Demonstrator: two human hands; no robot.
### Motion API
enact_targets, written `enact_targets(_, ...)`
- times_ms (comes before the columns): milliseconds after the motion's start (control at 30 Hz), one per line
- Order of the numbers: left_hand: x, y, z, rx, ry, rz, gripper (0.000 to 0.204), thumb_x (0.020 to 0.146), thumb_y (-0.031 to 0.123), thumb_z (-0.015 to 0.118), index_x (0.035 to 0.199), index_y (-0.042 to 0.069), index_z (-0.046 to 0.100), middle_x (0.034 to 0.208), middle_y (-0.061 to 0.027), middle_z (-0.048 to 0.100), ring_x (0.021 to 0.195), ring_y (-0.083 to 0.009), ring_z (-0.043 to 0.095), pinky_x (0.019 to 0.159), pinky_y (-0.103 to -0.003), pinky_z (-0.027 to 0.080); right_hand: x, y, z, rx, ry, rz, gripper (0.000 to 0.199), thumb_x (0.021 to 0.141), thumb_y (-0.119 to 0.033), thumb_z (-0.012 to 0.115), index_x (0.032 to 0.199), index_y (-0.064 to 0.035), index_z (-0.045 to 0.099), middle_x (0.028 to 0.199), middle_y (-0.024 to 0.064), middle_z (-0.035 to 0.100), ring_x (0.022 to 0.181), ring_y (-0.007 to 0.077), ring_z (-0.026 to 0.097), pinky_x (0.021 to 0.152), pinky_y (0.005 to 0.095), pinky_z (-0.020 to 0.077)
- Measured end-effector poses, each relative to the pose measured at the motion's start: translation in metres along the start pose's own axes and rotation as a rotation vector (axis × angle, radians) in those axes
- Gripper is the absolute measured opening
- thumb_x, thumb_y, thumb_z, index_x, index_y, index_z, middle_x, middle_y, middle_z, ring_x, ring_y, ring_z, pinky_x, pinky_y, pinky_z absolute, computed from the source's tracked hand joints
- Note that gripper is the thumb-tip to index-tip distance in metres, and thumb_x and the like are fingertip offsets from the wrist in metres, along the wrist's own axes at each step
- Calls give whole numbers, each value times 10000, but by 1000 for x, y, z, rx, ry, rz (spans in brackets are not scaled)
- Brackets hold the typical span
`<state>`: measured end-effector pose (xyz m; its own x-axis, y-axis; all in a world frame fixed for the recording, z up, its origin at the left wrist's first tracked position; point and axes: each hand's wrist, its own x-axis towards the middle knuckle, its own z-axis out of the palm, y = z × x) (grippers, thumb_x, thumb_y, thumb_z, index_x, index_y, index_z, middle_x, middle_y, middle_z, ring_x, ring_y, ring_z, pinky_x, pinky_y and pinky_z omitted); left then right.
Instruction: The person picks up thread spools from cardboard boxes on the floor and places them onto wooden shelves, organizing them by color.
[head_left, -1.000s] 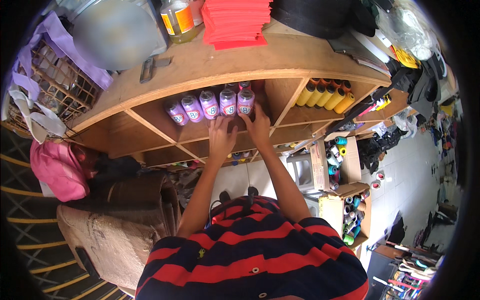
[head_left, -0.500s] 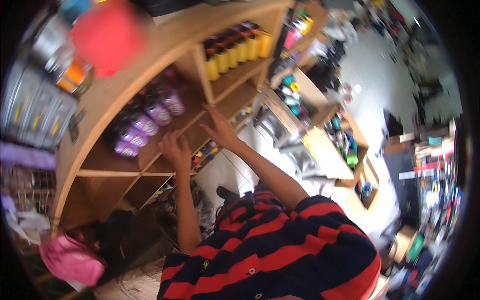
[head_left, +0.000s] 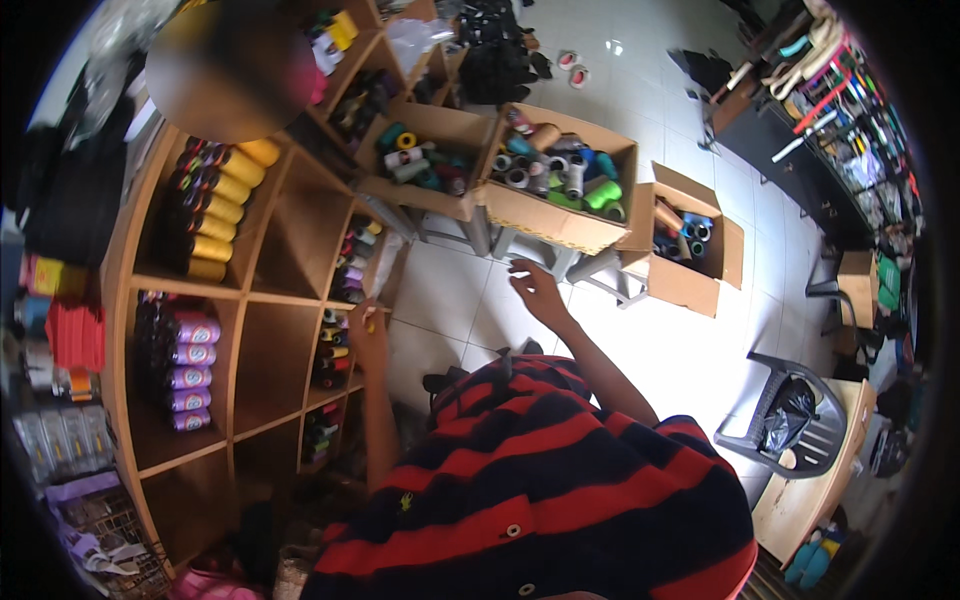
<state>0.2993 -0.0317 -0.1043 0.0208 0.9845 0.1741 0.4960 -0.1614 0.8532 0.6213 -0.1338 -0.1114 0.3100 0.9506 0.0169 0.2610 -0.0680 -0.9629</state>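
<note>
My left hand [head_left: 367,335] is at the right edge of the wooden shelf unit [head_left: 270,297], beside narrow compartments holding small coloured thread spools [head_left: 334,345]. Its fingers look slightly apart; a tiny yellow spot shows among them, and I cannot make out whether it lies behind. Over the tiled floor, my right hand [head_left: 538,292] hangs in the air with fingers loosely bent and apart, holding nothing. Just beyond it stands a cardboard box [head_left: 540,218] full of thread cones [head_left: 574,178]. Purple bottle-like containers [head_left: 192,378] and yellow cylinders with dark tops [head_left: 222,208] line the left compartments.
Two more open boxes, a left one [head_left: 425,192] and a right one [head_left: 690,284], also hold thread cones; grey stools [head_left: 505,243] stand under the boxes. A dark plastic chair [head_left: 810,440] with a black bag stands at right. A blurred round patch covers the upper left.
My view has swung to the right, so the shelf now lies further left and the boxes nearer the middle. My right hand has left the shelf edge for the space before the boxes.
</note>
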Motion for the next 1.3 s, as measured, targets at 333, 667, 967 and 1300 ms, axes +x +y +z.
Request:
enact_targets(333, 25, 65, 183, -70, -553, 161, 211, 899, 142, 610, 1055, 0, 623, 948, -127, 680, 912, -212, 657, 748, -323, 507, -109, 83, -156, 27, 513, 297, 229, 919, -59, 569, 1130, 29, 573, 1007, 142, 668, 800, 219, 689, 690, 305, 537)
enact_targets(667, 95, 33, 247, -27, -413, 148, 189, 904, 161, 588, 1003, 7, 635, 920, -151, 678, 897, -271, 668, 757, -362, 506, -62, 53, -161, 299, 490, 360, 331, 973, -203, 536, 1210, 29, 521, 1079, 142, 638, 893, 202, 653, 768, 313, 535)
enact_targets(967, 242, -14, 290, 58, -431, 180, 201, 854, 64, 546, 1022, 88, 654, 926, -121, 664, 889, -267, 634, 802, -367, 486, 102, 20, -117, 215, 293, 454, 312, 969, -185, 533, 1213, 9, 541, 1074, 136, 638, 894, 191, 652, 784, 309, 522)
enact_targets(1300, 338, -74, 374, 747, -1029, 568, 378, 737, 275, 696, 1093, 166, 633, 1008, -136, 626, 1001, -305, 594, 889, -458, 459, 187, 0, -68, 153, 314, 740, 280, 980, -167, 490, 1192, 6, 547, 1067, 129, 638, 907, 191, 652, 784, 302, 508)
